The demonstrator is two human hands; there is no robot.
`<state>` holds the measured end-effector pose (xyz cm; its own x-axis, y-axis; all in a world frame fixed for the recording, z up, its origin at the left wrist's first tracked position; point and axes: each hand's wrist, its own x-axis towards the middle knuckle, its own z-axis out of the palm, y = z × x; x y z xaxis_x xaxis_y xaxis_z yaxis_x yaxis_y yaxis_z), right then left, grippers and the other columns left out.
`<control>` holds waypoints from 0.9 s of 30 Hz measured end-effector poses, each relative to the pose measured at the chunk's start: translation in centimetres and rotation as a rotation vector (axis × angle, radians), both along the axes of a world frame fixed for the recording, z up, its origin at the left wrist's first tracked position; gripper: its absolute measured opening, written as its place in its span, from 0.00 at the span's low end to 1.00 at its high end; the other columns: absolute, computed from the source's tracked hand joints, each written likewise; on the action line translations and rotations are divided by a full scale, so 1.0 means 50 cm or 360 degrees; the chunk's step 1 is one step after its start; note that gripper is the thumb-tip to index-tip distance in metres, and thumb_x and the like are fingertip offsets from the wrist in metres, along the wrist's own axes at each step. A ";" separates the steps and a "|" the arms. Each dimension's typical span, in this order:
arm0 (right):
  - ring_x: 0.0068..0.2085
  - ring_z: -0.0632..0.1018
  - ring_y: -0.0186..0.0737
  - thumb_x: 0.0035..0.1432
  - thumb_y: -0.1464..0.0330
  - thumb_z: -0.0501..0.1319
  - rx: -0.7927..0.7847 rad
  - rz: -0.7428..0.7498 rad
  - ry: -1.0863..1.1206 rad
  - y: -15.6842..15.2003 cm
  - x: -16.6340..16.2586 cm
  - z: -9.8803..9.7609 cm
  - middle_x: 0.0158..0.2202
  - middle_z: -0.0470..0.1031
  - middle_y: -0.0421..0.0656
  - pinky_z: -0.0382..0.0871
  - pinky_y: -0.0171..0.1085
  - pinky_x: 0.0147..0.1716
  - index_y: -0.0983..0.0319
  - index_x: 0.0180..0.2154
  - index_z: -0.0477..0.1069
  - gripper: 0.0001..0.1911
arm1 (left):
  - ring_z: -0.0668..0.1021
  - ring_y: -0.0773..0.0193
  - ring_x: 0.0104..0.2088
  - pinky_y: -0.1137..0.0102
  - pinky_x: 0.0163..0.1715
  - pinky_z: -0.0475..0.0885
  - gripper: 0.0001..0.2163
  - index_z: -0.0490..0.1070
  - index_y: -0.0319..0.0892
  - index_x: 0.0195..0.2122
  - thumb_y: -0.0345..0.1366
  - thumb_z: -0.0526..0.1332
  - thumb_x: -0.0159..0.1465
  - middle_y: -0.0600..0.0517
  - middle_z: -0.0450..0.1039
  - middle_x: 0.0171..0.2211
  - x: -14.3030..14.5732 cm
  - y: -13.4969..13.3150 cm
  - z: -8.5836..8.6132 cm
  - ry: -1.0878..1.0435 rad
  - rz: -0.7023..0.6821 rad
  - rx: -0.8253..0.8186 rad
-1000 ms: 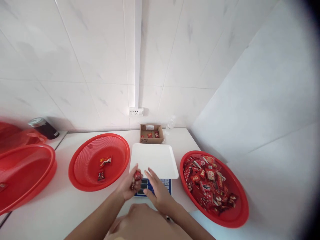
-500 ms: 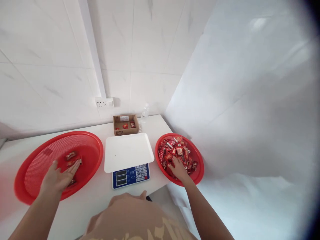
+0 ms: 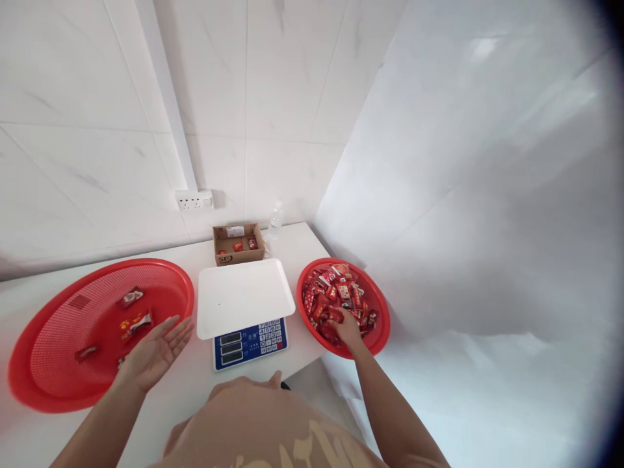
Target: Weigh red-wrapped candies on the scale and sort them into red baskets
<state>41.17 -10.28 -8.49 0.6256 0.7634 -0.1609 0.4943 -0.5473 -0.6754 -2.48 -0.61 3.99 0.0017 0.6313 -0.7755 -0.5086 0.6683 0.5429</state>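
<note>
Two red baskets (image 3: 189, 296), one scale (image 3: 246, 312), one cardboard box (image 3: 244, 257) and one clear bottle (image 3: 275, 220) are visible. The wrapped packets (image 3: 343, 290) overlap too much to count.

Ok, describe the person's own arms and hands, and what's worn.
The left hand and right hand wear no gloves. The forearms are bare, with no sleeve, watch or band showing. Between them is a tan top with paler, yellowish markings.

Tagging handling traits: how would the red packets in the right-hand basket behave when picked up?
The packets are probably light, being small compared with the right hand; their glossy-looking wrappers may slip. Loosely piled, neighbours could shift too.
</note>
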 end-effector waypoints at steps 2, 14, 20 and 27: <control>0.43 0.76 0.46 0.41 0.65 0.64 0.0195 -0.0195 0.0240 -0.006 0.017 0.006 0.40 0.76 0.43 0.69 0.43 0.44 0.59 0.45 0.70 0.24 | 0.80 0.65 0.36 0.72 0.34 0.75 0.09 0.70 0.41 0.34 0.27 0.52 0.62 0.47 0.77 0.38 0.004 -0.003 0.003 -0.0007 -0.0046 0.0019; 0.28 0.76 0.35 0.40 0.63 0.66 0.0540 -0.0669 0.1126 0.016 0.016 0.060 0.28 0.75 0.35 0.72 0.34 0.28 0.56 0.40 0.68 0.22 | 0.80 0.67 0.32 0.74 0.30 0.76 0.10 0.72 0.40 0.35 0.25 0.51 0.63 0.48 0.78 0.34 0.001 -0.008 -0.007 -0.0010 -0.0053 0.0053; 0.39 0.77 0.41 0.48 0.56 0.59 0.0513 -0.0556 0.1070 0.036 -0.013 0.086 0.40 0.75 0.43 0.72 0.36 0.32 0.57 0.42 0.67 0.19 | 0.79 0.70 0.28 0.75 0.28 0.75 0.09 0.72 0.39 0.33 0.25 0.53 0.62 0.50 0.77 0.32 0.010 -0.017 -0.022 -0.0014 -0.0058 0.0020; 0.28 0.73 0.33 0.43 0.54 0.66 0.0574 -0.0176 0.1416 0.109 -0.161 0.116 0.27 0.72 0.36 0.66 0.31 0.24 0.57 0.38 0.67 0.21 | 0.78 0.70 0.27 0.75 0.30 0.74 0.05 0.71 0.37 0.36 0.27 0.57 0.61 0.49 0.76 0.31 0.042 -0.046 -0.051 -0.0104 -0.0194 -0.0014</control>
<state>33.14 -4.82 -2.69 0.4592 0.8038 -0.3783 -0.3215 -0.2466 -0.9142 -0.38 -2.93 1.43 0.1287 0.6165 -0.7768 -0.4576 0.7319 0.5050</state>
